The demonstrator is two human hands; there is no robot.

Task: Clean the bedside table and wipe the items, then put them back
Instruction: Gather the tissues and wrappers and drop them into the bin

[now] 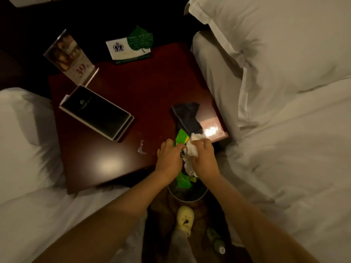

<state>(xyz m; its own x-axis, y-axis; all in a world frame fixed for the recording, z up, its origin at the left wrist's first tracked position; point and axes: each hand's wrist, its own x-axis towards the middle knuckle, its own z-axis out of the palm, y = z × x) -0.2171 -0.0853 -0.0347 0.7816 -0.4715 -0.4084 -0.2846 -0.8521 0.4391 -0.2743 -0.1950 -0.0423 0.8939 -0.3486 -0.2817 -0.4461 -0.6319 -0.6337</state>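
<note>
The dark red bedside table (121, 95) stands between two beds. At its front right corner my left hand (168, 158) grips a green wrapper (181, 137), and my right hand (204, 158) is closed on crumpled white tissue (191, 149). Both hands hover over the table's edge, above a bin (187, 196) on the floor that holds more green wrapper. A dark cloth (187, 115) lies on the table just behind the hands. A small clear spill (141, 148) sits left of my left hand.
A black booklet in a white holder (96, 112), an acrylic sign stand (69, 56) and a white card with a green leaf (131, 46) stand on the table's left and back. White bedding flanks both sides. A bottle (216, 241) lies on the floor.
</note>
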